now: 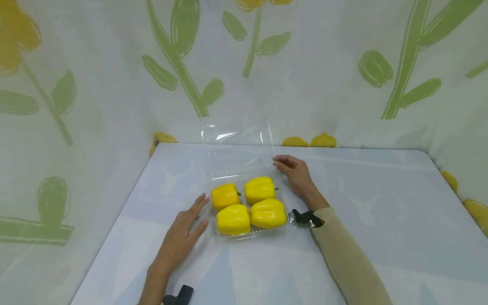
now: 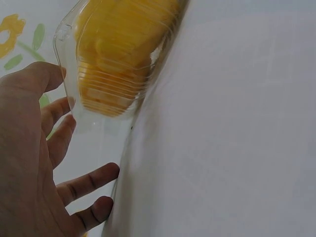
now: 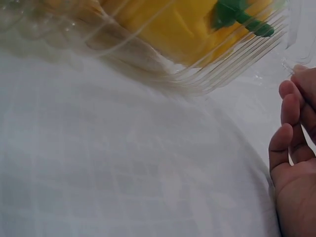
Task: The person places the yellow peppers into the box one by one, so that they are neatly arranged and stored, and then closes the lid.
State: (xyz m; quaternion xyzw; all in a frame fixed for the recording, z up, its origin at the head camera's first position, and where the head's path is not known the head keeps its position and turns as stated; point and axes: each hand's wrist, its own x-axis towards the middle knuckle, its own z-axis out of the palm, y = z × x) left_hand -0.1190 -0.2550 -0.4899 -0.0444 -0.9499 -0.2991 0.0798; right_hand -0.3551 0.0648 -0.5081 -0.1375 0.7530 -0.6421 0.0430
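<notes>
Several yellow bell peppers point(image 1: 267, 213) with green stems lie in a clear plastic clamshell box point(image 1: 248, 235) on the table. The box's clear lid point(image 1: 238, 154) stands raised at the far side. At the lid's right edge, my right hand point(image 1: 299, 176) pinches the plastic between thumb and fingertips. My left hand point(image 1: 179, 237) is beside the box's left wall, fingers spread and thumb right at the rim. In the left wrist view the ribbed box wall point(image 2: 106, 91) shows close to the fingertips. A green stem point(image 3: 247, 19) shows through the box in the right wrist view.
The box sits on a white table point(image 1: 366, 237) with a pale blue pattern. Behind the table's far edge hangs a white curtain point(image 1: 305, 93) printed with green leaves and yellow flowers; it also runs along both sides.
</notes>
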